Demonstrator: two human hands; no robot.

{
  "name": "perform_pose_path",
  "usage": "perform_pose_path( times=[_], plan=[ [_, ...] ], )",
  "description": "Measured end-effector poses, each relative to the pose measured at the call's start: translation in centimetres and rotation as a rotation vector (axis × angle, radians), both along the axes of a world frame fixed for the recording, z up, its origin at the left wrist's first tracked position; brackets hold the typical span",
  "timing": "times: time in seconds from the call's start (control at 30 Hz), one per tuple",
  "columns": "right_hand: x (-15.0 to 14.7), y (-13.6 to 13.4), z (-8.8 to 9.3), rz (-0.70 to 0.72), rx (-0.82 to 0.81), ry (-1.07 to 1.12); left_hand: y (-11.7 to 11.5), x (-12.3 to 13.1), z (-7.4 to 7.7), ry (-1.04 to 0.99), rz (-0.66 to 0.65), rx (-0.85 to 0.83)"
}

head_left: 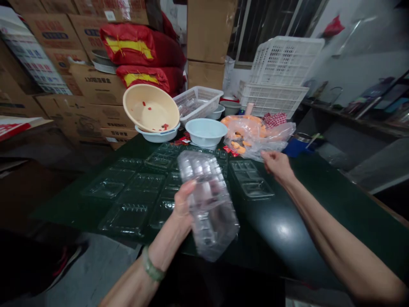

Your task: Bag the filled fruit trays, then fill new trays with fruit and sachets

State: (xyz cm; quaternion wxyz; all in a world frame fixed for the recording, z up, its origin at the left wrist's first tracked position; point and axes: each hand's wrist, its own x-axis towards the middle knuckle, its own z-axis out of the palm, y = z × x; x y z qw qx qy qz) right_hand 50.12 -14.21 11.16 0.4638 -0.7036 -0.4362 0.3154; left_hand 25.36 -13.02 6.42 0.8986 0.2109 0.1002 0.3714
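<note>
My left hand grips a stack of clear plastic trays, held tilted above the dark green table. A green bracelet sits on that wrist. My right hand reaches out to the far right of the table, fingers curled, at the edge of a clear plastic bag of orange food; what the fingers hold is hidden. Several empty clear trays lie spread flat on the table, one just below my right hand.
A beige bowl leans in a pale blue bowl; another pale bowl stands beside it. White baskets, red sacks and cardboard boxes stand behind. A blue cup is at the right.
</note>
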Motion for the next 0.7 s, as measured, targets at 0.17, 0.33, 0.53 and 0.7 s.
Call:
perform_pose_path(
  times=[0.17, 0.33, 0.53, 0.7],
  plan=[
    [-9.2, -5.7, 1.7, 0.543, -0.101, 0.041, -2.1, 2.7, 0.3, 0.050, -0.114, 0.147],
    [-10.7, -7.1, 0.8, 0.609, -0.169, 0.120, -3.7, 2.4, 0.6, 0.061, -0.241, 0.291],
    [-10.9, -7.4, 1.2, 0.551, -0.123, 0.084, -4.0, 2.2, 0.9, 0.122, -0.214, 0.332],
    [-10.4, -7.5, 0.8, 0.582, -0.111, 0.100, -4.1, 2.3, 0.9, 0.107, -0.205, 0.301]
  ],
)
